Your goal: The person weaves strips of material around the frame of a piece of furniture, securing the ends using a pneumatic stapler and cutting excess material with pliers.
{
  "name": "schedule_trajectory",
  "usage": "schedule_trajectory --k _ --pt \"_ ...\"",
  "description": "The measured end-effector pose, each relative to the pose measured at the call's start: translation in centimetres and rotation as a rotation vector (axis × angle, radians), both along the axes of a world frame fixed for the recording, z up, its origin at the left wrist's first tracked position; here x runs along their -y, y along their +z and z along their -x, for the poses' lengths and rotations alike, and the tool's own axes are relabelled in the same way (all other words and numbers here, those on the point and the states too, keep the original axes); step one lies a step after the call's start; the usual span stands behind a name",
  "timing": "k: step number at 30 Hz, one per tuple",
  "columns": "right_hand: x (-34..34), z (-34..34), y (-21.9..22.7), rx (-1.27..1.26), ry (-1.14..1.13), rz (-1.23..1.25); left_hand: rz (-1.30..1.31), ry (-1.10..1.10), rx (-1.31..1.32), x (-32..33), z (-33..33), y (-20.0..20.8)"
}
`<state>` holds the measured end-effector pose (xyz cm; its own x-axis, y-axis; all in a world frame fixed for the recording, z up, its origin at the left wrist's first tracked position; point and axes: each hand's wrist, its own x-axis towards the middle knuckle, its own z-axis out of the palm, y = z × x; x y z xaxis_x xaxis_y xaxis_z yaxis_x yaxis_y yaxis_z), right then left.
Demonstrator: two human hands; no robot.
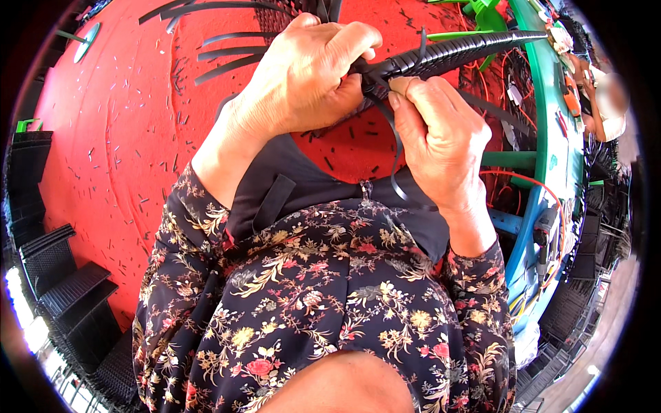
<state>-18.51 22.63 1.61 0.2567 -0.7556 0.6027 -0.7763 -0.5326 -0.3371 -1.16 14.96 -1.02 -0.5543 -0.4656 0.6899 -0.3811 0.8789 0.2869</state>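
A black woven frame (461, 52), wrapped in flat plastic strips, stretches from between my hands toward the upper right. My left hand (303, 76) is closed at its near end, thumb and fingers pressed on the weaving. Several loose black strips (234, 51) fan out to the left behind that hand. Close beside it, my right hand (441, 131) pinches a thin black strip (397, 148) with thumb and forefinger at the frame's edge. The strip's free end curls down toward my lap. My fingers hide the exact spot where strip and frame meet.
Short black offcuts lie scattered over the red floor (124, 138). Dark woven pieces (48, 258) are stacked at the left. A green table (559, 138) with tools and an orange cable (551, 196) stands at the right. Beyond it sits another person (609, 113).
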Motion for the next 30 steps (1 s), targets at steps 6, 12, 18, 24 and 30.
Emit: schedule_trajectory --k 6,12,18,24,30 --pt "1.3 0.2 1.1 -0.071 0.049 -0.05 -0.096 -0.017 0.036 0.4 -0.5 1.2" --pt "2.9 0.5 1.9 -0.15 0.074 -0.127 -0.126 -0.02 0.038 1.1 -0.7 0.8" --pt "3.2 0.3 3.2 -0.05 0.096 -0.33 -0.156 -0.016 0.059 1.3 -0.8 1.1" --pt "3.7 0.0 3.6 -0.124 0.146 -0.313 -0.284 -0.009 0.024 1.2 -1.1 1.6" --pt "3.4 -0.6 3.3 -0.309 0.087 -0.091 -0.187 -0.002 0.054 1.9 -1.5 0.8"
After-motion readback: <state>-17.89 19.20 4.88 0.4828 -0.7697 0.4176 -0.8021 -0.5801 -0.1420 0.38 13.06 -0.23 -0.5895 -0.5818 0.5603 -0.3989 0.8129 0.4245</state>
